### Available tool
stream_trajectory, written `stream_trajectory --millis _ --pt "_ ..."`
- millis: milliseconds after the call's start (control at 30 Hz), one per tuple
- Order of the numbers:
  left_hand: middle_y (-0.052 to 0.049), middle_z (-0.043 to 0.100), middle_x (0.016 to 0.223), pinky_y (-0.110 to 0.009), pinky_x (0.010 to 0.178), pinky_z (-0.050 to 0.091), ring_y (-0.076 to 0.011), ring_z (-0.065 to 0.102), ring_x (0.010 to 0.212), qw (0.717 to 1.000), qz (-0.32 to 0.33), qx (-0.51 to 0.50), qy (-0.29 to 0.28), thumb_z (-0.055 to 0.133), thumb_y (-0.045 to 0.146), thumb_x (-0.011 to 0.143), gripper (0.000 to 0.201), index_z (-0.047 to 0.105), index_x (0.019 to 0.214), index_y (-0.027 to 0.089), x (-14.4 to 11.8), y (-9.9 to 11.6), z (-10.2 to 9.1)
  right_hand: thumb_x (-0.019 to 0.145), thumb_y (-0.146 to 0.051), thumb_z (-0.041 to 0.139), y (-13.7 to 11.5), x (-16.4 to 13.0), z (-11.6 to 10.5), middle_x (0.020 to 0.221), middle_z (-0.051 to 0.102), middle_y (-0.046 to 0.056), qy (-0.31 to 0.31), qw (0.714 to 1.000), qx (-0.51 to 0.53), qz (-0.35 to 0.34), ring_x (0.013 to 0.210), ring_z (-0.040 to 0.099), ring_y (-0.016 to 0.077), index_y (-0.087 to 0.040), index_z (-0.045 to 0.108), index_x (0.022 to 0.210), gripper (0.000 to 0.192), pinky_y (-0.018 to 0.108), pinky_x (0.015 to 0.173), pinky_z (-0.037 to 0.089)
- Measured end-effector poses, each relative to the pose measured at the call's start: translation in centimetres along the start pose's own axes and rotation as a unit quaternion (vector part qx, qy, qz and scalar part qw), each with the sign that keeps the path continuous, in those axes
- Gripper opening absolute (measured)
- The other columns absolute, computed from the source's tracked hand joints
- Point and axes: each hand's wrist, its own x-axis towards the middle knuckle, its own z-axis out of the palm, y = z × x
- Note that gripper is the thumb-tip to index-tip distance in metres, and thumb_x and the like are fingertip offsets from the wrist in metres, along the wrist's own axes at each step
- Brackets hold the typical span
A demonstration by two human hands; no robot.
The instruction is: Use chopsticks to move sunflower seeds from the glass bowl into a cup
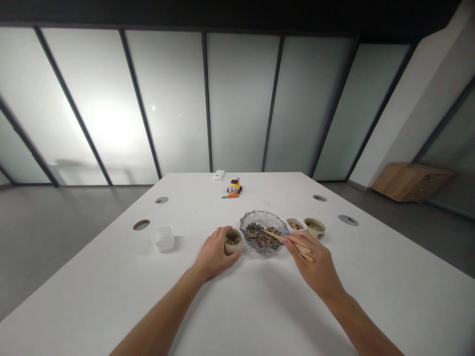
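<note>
My left hand [213, 254] wraps around a small beige cup [233, 241] with dark bits inside, resting on the white table [237, 306]. My right hand [315, 264] grips a pair of wooden chopsticks [284, 240], whose tips reach into a clear glass bowl [263, 231] full of dark seeds. The glass bowl stands between my two hands, just right of the beige cup.
Right of the glass bowl sit a small white dish [296, 225] and a second beige cup [315, 228]. A white square container [163, 237] stands to the left. A small toy [234, 187] and a white box [218, 174] lie at the far edge. Round cable holes dot the table.
</note>
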Motion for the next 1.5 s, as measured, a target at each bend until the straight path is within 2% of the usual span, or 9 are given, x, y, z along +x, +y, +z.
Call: stream_trajectory --millis 233,567,1033,1267,1500 --pt "-0.012 0.064 0.135 -0.047 0.107 0.049 -0.0339 0.064 0.122 1.0 0.001 0.002 -0.001 0.078 0.034 0.084 0.064 0.052 0.142 0.025 0.0 0.1 -0.1 0.106 -0.039 0.059 0.1 -0.1 0.0 0.089 0.076 0.007 -0.004 1.0 0.005 0.024 0.083 0.075 0.0221 -0.024 0.074 0.09 0.027 0.034 0.073 0.061" --pt "-0.012 0.064 0.134 -0.046 0.106 0.049 -0.0335 0.064 0.122 1.0 0.002 -0.002 0.002 0.078 0.034 0.084 0.065 0.052 0.143 0.024 0.0 0.0 0.0 0.105 -0.035 0.064 0.7 -0.5 0.3 0.09 0.073 0.005 -0.019 0.999 0.023 0.03 0.082 0.073 0.0199 -0.025 0.075 0.093 0.019 0.032 0.075 0.059" --pt "-0.012 0.064 0.134 -0.046 0.105 0.049 -0.0338 0.064 0.121 1.0 -0.002 -0.001 -0.001 0.078 0.033 0.084 0.065 0.052 0.143 0.025 0.0 0.4 -0.3 0.106 -0.038 0.061 0.9 -0.8 0.5 0.093 0.072 0.007 -0.055 0.997 0.026 0.037 0.082 0.073 0.0211 -0.026 0.079 0.096 0.024 0.032 0.072 0.06" --pt "-0.011 0.065 0.133 -0.045 0.106 0.05 -0.0337 0.065 0.121 1.0 0.003 -0.002 0.004 0.078 0.034 0.083 0.064 0.053 0.142 0.025 0.1 0.2 -0.2 0.104 -0.036 0.064 0.9 -0.7 0.5 0.091 0.074 0.006 -0.022 0.999 0.037 0.029 0.08 0.074 0.0212 -0.025 0.079 0.095 0.021 0.033 0.072 0.06" --pt "-0.011 0.065 0.134 -0.047 0.107 0.05 -0.0342 0.065 0.122 1.0 0.0 -0.003 0.004 0.078 0.035 0.083 0.066 0.053 0.143 0.025 0.1 -0.2 0.1 0.102 -0.037 0.066 -0.4 -0.1 0.0 0.09 0.077 0.007 0.052 0.996 0.057 0.053 0.083 0.074 0.0229 -0.026 0.08 0.093 0.021 0.036 0.074 0.061"
